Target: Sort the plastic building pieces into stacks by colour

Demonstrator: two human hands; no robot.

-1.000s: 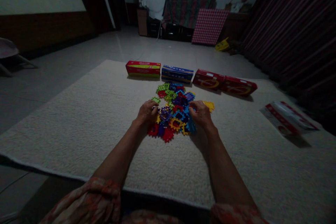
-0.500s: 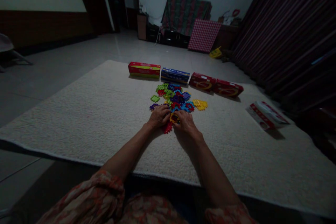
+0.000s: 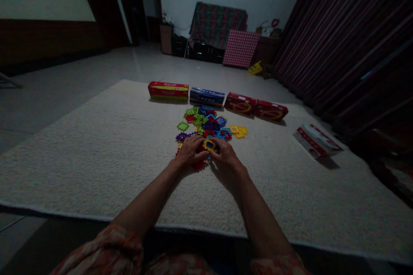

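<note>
My right hand grips the right side of a yellow toothed plastic piece with a dark opening in its middle. From the other side, my left hand closes its thumb and fingers on the same piece. Red toothed pieces lie on the mat under and beside the left hand, partly hidden by it. Just beyond both hands spreads a pile of gear-like pieces in green, blue, purple and red. A single green piece sits at its left, and yellow pieces lie at its right.
Behind the pile stand a red and green box, a blue box and two dark red boxes in a row. A white and red box rests farther right. All of it is on a pale textured mat.
Both hands have come together around the yellow piece, which now shows more fully between them. The camera has tilted and shifted, so the scene sits lower and farther left.
</note>
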